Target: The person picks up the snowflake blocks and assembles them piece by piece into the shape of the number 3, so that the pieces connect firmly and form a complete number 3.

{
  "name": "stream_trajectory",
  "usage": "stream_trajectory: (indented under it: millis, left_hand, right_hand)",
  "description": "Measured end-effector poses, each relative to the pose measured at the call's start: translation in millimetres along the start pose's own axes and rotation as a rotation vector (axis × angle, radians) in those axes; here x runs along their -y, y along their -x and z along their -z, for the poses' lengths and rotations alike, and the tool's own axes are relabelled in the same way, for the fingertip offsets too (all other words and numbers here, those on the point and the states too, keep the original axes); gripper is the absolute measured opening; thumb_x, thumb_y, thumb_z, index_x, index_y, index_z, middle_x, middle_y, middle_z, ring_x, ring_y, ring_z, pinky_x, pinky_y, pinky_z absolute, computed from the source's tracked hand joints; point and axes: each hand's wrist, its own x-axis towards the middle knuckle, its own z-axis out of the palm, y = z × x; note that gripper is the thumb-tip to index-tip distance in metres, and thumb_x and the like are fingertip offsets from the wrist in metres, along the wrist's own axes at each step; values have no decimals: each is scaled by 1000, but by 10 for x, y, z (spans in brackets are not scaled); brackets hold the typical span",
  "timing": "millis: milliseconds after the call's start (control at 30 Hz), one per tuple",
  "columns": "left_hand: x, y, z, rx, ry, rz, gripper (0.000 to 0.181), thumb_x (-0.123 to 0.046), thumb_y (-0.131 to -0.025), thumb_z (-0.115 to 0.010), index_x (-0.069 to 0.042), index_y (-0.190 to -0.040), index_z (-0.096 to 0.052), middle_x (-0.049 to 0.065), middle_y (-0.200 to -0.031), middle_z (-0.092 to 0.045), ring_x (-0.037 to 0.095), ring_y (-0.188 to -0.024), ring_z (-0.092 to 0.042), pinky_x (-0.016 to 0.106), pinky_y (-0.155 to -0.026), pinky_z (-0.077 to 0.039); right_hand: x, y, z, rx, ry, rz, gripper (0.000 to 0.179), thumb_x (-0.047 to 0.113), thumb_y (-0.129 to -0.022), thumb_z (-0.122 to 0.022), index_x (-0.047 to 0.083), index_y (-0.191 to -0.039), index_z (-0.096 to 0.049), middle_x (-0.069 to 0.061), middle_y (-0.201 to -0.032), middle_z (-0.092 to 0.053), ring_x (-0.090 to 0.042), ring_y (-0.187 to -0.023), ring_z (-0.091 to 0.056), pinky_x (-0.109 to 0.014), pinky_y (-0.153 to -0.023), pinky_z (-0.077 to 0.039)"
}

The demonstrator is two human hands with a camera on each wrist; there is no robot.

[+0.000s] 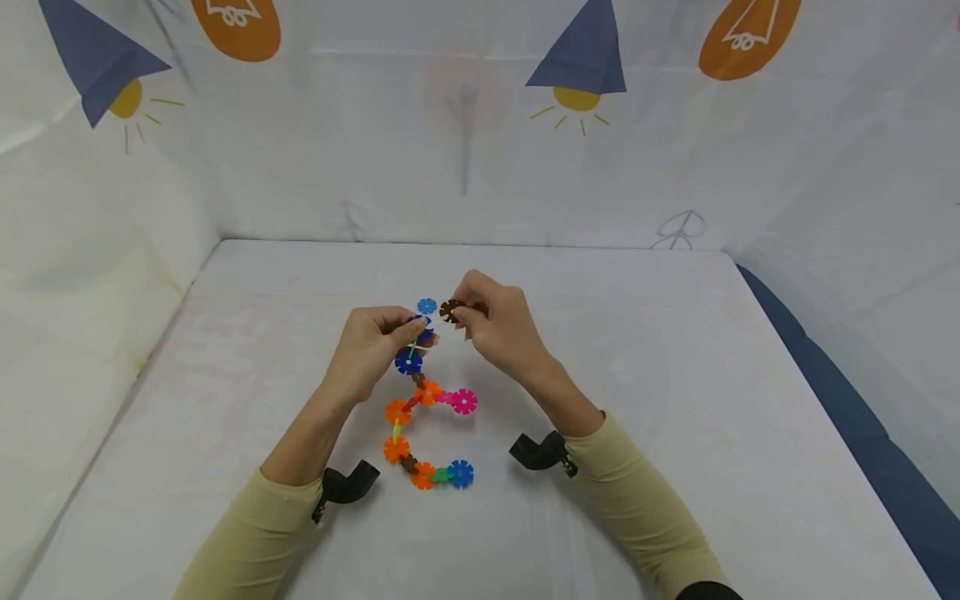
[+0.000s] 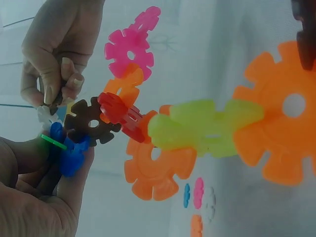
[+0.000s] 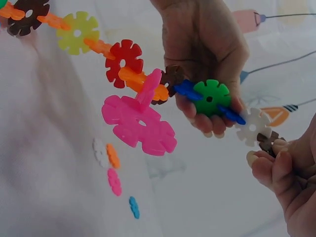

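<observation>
A chain of slotted plastic snowflake discs (image 1: 396, 450) hangs between the arms, in orange, brown, yellow-green, red, pink, green and blue. My left hand (image 1: 367, 346) pinches its upper end at the blue discs (image 1: 408, 362) and the green disc (image 3: 211, 98). A white disc (image 3: 253, 126) sticks out of that end. My right hand (image 1: 498, 325) pinches a brown disc (image 1: 450, 311) between thumb and fingers. In the right wrist view the brown disc overlaps the white disc's edge. A pink branch (image 1: 464, 402) juts off the chain's middle; a blue disc (image 1: 462, 473) forms its near end.
On the white table (image 1: 675, 375) beyond the hands lies a light blue disc (image 1: 427, 306). Loose white (image 3: 99, 152), orange (image 3: 113, 155) and pink discs (image 3: 114, 181) lie near it in the right wrist view. White printed cloth (image 1: 390, 142) hangs behind the table.
</observation>
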Motion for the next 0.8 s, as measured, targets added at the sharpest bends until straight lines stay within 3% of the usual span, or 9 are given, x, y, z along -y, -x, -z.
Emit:
stream_trajectory:
  millis: [400,633,800]
  left_hand:
    - [-36,-5,77,68,-16,20,25,-23,-99,-62,-1,-100,-73,15,-93,-75,17,-78,-72,27,-80,-59]
    - [-78,-12,162,106,-167,54,29,-32,-99,-61,-6,-105,-73,10,-100,-69,23,-95,-67,43,-93,-56]
    - [-100,20,213,88,-308,61,36,-43,-99,-59,-16,-118,-71,4,-115,-72,25,-109,-66,49,-97,-52]
  right_hand:
    - [3,-36,52,59,-75,-94,8,-3,-95,-61,5,-93,-59,-12,-77,-69,-16,-57,-60,-28,-53,-54]
    - [9,-91,144,122,-134,-170,6,1,-96,-61,6,-99,-62,-11,-79,-70,-27,-61,-61,-29,-54,-54]
    - [3,-99,125,168,-164,-174,6,4,-98,-59,7,-102,-61,-11,-82,-70,-24,-62,-61,-31,-55,-54]
